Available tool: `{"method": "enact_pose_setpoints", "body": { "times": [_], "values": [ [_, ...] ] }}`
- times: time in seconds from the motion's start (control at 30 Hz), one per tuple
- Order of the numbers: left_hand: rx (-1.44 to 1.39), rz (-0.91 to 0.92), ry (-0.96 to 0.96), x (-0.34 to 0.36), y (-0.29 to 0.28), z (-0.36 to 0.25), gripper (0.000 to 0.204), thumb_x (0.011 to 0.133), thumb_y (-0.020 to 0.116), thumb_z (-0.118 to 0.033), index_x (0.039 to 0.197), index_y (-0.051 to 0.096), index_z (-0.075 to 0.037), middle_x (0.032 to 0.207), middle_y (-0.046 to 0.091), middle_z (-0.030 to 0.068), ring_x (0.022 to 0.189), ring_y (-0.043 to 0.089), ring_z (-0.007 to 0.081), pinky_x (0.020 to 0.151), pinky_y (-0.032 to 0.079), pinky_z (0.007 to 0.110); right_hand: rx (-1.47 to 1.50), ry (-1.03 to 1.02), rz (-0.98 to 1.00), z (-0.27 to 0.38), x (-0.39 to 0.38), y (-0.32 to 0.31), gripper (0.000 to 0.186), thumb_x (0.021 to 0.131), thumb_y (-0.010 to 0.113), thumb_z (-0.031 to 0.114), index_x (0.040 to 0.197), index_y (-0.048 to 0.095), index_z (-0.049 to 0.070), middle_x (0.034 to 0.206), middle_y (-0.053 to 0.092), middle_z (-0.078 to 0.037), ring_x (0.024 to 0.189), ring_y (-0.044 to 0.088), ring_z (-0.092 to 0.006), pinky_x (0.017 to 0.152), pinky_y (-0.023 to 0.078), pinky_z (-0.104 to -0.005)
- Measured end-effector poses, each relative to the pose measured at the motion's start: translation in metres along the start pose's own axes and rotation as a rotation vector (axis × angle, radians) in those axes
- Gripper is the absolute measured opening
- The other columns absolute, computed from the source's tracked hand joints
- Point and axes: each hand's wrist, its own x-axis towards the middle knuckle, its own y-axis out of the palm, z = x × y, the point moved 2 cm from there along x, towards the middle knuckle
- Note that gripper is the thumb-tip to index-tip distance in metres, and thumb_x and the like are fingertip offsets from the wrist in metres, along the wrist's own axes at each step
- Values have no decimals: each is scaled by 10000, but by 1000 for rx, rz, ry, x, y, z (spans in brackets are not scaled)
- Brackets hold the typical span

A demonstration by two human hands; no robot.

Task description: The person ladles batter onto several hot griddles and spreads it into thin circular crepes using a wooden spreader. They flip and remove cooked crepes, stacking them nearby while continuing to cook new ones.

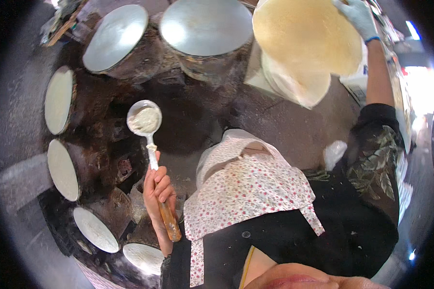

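Observation:
My left hand (160,190) is closed around the wooden handle of a ladle (145,118), whose white bowl holds pale, thick batter. Smears of batter cling to the ladle's neck. At the upper right my right hand (360,18), in a light blue glove, grips the edge of a large, thin, golden pancake (308,33); its fingertips are partly cut off by the picture's top edge. Beneath that sheet, paler folded pancakes (299,86) lie on a light board. The nearest griddle to the pancake is a round, shiny plate (206,26) with a bare top.
Several round griddles stand in an arc from the top to the lower left. Another bare metal one (115,38) is at the upper left; pale batter rounds cover those at the left, including one griddle (62,170). A flowered apron (246,192) covers my front.

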Motion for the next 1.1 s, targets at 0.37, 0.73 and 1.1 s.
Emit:
{"method": "enact_pose_setpoints", "body": {
  "times": [0.37,0.73,1.1],
  "values": [
    [17,-77,93,9,69,33,501,1163,353,-137,1640,263,-11,822,409,-15,500,372,-27,370,416,126,-63,63,122,74,-224,229,186,738,797,205,849,652,170,849,620,-67,805,679,-278,662,569,-447],
    [3,-52,92,51,92,52,520,1167,296,-98,1657,164,14,886,440,31,529,404,7,407,439,160,269,615,-82,70,-222,306,243,823,836,297,904,701,112,857,714,-122,794,718,-348,709,567,-449],
    [-6,-160,116,64,70,29,483,1153,342,-84,1621,291,29,855,414,5,517,372,-32,384,386,104,154,187,276,102,-195,345,227,757,818,231,923,704,127,944,673,-87,905,699,-322,753,572,-461]
  ]
}}
